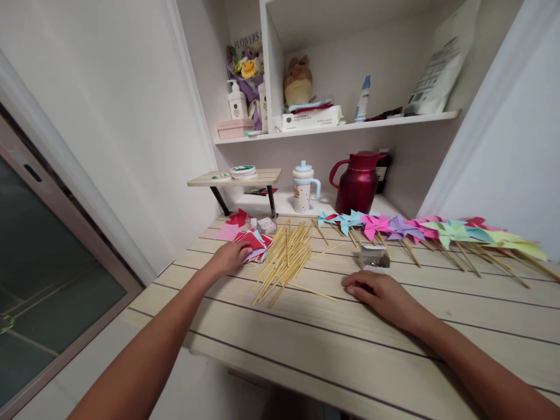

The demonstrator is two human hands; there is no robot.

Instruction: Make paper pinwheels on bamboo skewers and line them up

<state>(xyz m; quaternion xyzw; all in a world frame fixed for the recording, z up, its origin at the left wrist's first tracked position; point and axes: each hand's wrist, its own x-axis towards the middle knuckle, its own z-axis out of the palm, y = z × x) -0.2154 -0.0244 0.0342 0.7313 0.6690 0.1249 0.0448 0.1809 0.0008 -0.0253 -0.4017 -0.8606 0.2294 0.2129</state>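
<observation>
My left hand (230,258) is at the pile of colored paper squares (262,252) on the left of the table. Its fingers pinch the edge of a red paper sheet (250,238) on top. Right of the pile lies a loose heap of thin wooden sticks (286,259). My right hand (382,294) rests on the tabletop with fingers loosely bent and a gap at the thumb; nothing shows in it. Just beyond it stands a small open box (374,256) with small metal pieces inside, too small to make out.
Finished paper pinwheels (376,226) on sticks lie in a row along the right. Behind them stand a red thermos jug (359,182) and a lidded cup (301,189). A small raised stand (201,179) is at the back left. Shelves (341,127) hang above the table.
</observation>
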